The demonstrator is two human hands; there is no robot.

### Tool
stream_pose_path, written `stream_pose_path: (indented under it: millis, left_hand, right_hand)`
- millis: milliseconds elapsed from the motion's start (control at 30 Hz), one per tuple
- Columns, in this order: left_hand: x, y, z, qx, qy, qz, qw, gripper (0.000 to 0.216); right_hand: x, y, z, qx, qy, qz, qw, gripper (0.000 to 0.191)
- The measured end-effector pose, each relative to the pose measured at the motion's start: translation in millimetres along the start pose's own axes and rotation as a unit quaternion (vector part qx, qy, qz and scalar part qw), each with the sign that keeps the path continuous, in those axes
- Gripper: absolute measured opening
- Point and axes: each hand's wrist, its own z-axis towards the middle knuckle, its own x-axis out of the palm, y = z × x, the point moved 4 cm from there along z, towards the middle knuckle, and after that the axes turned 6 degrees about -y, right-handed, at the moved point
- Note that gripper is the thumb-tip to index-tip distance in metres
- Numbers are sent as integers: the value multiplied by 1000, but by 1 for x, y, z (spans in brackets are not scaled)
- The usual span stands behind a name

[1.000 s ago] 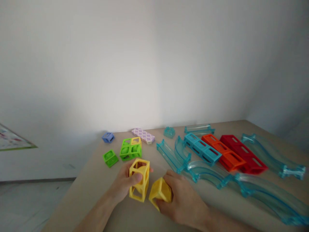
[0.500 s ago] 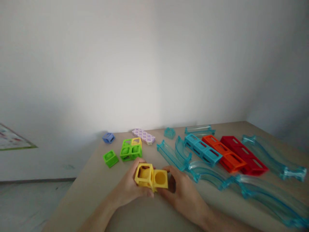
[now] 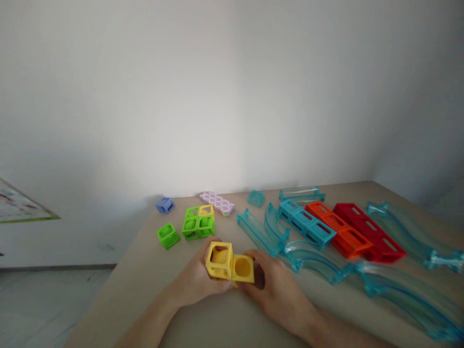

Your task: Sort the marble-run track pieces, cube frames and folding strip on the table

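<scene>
Two yellow cube blocks meet side by side in front of me, above the table (image 3: pixel 145 295). My left hand (image 3: pixel 198 278) grips the left yellow block (image 3: pixel 219 261), which has open window-like faces. My right hand (image 3: pixel 277 295) is closed around the right yellow block (image 3: pixel 243 268), whose upper face has a round hollow. The right block sits slightly lower than the left one and touches its side. Fingertips under both blocks are partly hidden. Just beyond my left hand lies a group of joined green blocks (image 3: pixel 197 224) with one yellow block (image 3: pixel 206 210) in a corner.
A green block (image 3: pixel 168 235), a blue-violet block (image 3: pixel 165 205) and a lilac patterned bar (image 3: pixel 217 202) lie left and behind. Blue (image 3: pixel 307 223), orange (image 3: pixel 339 229) and red (image 3: pixel 369 233) block rows lie right, among clear teal track pieces (image 3: pixel 315 258). A wall (image 3: pixel 232 96) stands behind.
Both hands still hold the two yellow blocks, which tilt slightly. The whole view has shifted a little, so the things on the table appear slightly further right.
</scene>
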Motion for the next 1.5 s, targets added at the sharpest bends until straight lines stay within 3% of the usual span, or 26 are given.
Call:
stream_pose_path:
  millis: [133,300,500,700,900,967,1033,1133,1233,1333,1500]
  left_hand:
    - [-4,1,5,-32,-23,-89,995,61]
    - [-11,11,8,-71,-51,-145,986,41]
    - [-12,14,8,-75,-81,-146,983,39]
    - [-13,6,8,-27,-81,-110,990,38]
    - [-14,-10,7,-4,-27,-71,997,56]
    - [-17,-11,7,29,-8,-74,997,67]
    - [-25,-13,8,94,-47,-67,992,66]
    - [-45,-21,7,198,-217,73,953,42]
    - [-60,-29,8,261,-313,307,860,16]
    - [-68,-25,15,263,-318,430,803,27]
    - [-68,-8,26,221,-265,517,783,24]
  right_hand:
    - [2,-4,-1,12,-18,70,997,41]
    - [9,-19,1,46,-17,180,982,44]
    - [10,-24,3,64,-11,178,982,47]
    - [8,-20,1,39,-19,144,989,42]
    - [11,-20,-1,35,9,107,994,48]
    - [12,-17,-1,19,25,105,994,47]
    - [12,-13,-1,3,40,104,994,45]
    - [11,-6,-3,-10,52,86,995,42]
    - [9,2,-6,-33,70,57,995,40]
    - [7,9,-8,-60,84,45,994,41]
    - [4,14,-9,-95,93,43,990,46]
